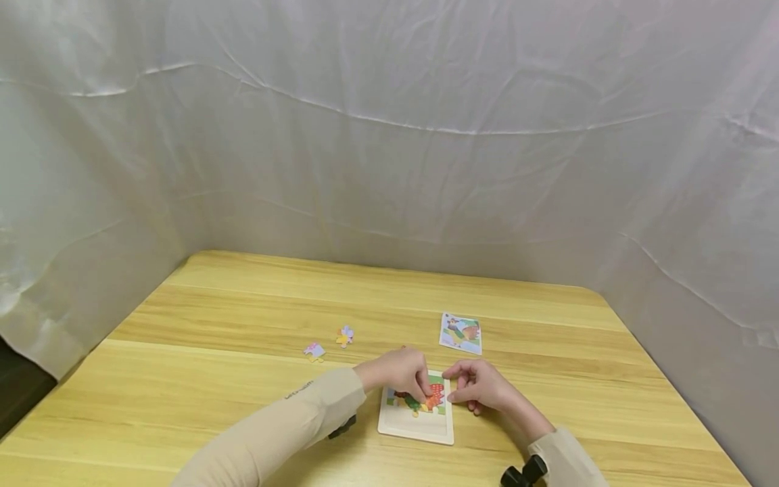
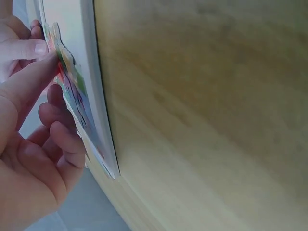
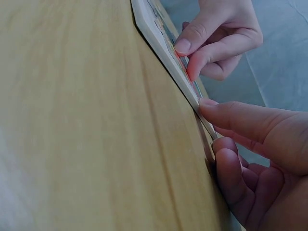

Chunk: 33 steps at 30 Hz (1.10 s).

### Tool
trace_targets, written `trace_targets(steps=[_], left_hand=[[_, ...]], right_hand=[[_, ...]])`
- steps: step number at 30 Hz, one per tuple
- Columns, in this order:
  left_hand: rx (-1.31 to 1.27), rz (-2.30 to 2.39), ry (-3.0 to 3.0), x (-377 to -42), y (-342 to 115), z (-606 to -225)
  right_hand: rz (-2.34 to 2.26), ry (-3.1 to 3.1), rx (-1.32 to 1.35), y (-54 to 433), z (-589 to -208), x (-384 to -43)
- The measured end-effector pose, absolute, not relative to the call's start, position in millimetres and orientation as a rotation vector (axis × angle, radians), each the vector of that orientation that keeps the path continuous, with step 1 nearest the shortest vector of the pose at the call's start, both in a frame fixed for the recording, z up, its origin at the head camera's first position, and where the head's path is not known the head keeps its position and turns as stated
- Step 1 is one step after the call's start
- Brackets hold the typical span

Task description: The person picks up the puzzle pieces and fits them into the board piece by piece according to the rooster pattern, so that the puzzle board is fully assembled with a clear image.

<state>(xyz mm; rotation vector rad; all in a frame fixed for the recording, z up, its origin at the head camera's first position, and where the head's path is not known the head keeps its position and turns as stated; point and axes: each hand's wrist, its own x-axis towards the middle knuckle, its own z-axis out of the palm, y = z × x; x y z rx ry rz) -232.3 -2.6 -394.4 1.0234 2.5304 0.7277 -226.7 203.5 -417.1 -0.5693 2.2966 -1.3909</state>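
A white-rimmed puzzle tray [image 1: 416,433] lies on the table, partly filled with joined, colourful jigsaw pieces; its near part shows bare white. My left hand [image 1: 402,372] reaches over it from the left, thumb and bent forefinger pinching a red puzzle piece [image 1: 435,396] down at the picture's right side. The fingers hide part of the picture. At the tray's right edge, my right hand [image 1: 483,384] grips the rim, as the right wrist view shows: thumb [image 3: 216,109] on top, curled fingers against the side.
Two small clusters of loose jigsaw pieces, one pale purple [image 1: 314,350] and one blue and orange [image 1: 345,336], lie left of the tray. A picture card [image 1: 460,333] lies behind it. Pale cloth [image 1: 389,169] hangs around the wooden table [image 1: 243,311].
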Motion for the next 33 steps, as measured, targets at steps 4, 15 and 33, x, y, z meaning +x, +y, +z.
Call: trace_targets(steps=[4,15,33], left_hand=[[0.994,0.880,2.463,-233.8,-5.4,-394.7],[0.986,0.874,2.388,-229.1,-4.5,-392.4],[0.986,0.823,2.430,-226.0,-4.8,-392.2]], right_hand=[[-1.386,2.304,-0.571,203.2,-415.9,-226.7],[-1.375,2.311,-0.581,202.7,-415.3,-226.8],[-1.395,2.303,-0.544,202.5,-415.8,-224.2]])
